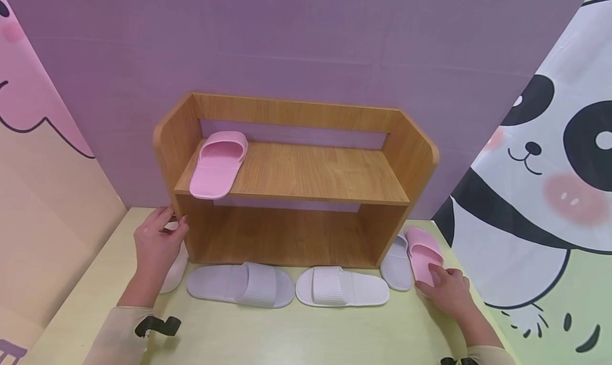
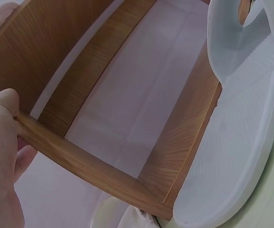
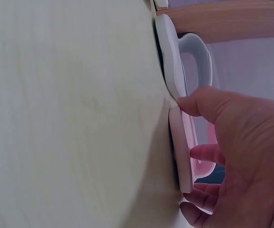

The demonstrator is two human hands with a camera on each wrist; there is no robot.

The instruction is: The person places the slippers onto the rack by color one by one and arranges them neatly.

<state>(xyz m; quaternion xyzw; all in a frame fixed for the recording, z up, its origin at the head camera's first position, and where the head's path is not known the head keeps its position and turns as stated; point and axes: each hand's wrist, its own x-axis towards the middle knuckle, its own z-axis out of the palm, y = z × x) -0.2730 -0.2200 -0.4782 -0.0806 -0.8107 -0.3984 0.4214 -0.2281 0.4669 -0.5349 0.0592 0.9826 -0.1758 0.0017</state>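
A wooden two-tier shoe rack (image 1: 306,168) stands against the purple backdrop. My left hand (image 1: 159,240) pinches the front edge of its left side panel; the left wrist view shows the thumb and a finger on either side of the wood (image 2: 94,175). One pink slipper (image 1: 217,168) sits at the left end of the upper shelf, toe to the back. On the table at the far right lies another pink slipper (image 1: 423,256). My right hand (image 1: 447,290) holds this one by its heel end, thumb at one edge and fingers over the sole and the other edge.
A grey slipper (image 1: 241,285) and a white slipper (image 1: 354,287) lie sideways along the rack's front. Another pale slipper (image 1: 398,264) is beside the right pink one, and a white slipper (image 1: 176,272) is partly hidden behind my left hand. Printed panels (image 1: 535,195) flank the table.
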